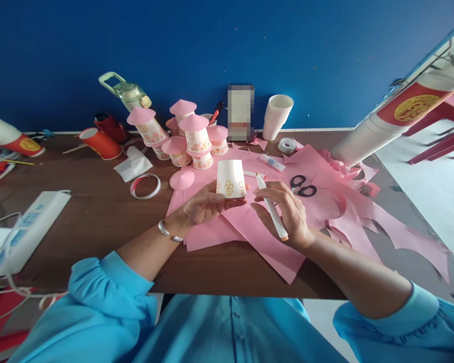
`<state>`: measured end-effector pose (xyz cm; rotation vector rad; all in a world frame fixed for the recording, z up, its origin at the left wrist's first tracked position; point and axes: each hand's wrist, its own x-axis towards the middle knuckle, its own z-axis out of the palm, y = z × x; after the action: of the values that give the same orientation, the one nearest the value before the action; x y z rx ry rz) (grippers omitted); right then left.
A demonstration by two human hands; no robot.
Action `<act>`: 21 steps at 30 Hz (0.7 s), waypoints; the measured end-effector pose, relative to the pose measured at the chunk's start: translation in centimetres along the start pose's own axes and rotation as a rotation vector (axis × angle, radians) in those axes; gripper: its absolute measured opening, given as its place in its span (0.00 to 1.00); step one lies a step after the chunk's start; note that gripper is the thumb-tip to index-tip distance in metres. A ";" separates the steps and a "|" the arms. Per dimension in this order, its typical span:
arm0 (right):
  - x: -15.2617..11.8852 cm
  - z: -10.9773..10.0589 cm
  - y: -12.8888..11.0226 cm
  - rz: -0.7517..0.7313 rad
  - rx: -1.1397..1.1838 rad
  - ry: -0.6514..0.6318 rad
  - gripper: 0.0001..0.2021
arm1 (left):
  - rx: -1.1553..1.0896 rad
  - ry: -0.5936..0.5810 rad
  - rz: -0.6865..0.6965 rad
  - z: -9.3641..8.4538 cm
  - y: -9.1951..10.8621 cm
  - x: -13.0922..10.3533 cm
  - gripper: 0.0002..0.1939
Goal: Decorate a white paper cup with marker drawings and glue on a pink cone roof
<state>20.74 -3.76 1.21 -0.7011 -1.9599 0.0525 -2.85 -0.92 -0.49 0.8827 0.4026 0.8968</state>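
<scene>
My left hand (206, 205) holds a white paper cup (230, 174) upside down, its rim at the bottom. Orange flower drawings run along the lower part of the cup. In my right hand (287, 212) is a white marker (274, 218) with an orange end; its tip points up towards the cup, apart from it. Pink paper sheets (208, 237) lie beneath both hands. Just beyond the left hand sits a pink paper cone (182, 179), and behind it stand several decorated cups with pink cone tops (195, 133), some stacked in two tiers.
Black-handled scissors (303, 186), a glue tube (272, 162) and clear tape (287, 145) lie to the right. A tape ring (146, 186), red cup (100, 143) and power strip (30, 232) are on the left. Stacked white cups (277, 117) and a phone (240, 113) stand by the blue wall.
</scene>
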 end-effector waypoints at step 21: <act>-0.4 0.5 -0.3 -0.036 0.090 -0.068 0.18 | 0.117 -0.036 0.000 0.2 0.0 0.0 0.23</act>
<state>20.30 -4.10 0.79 -0.6113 -2.0214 0.1434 -2.70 -0.99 -0.35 1.0046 0.4269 0.8623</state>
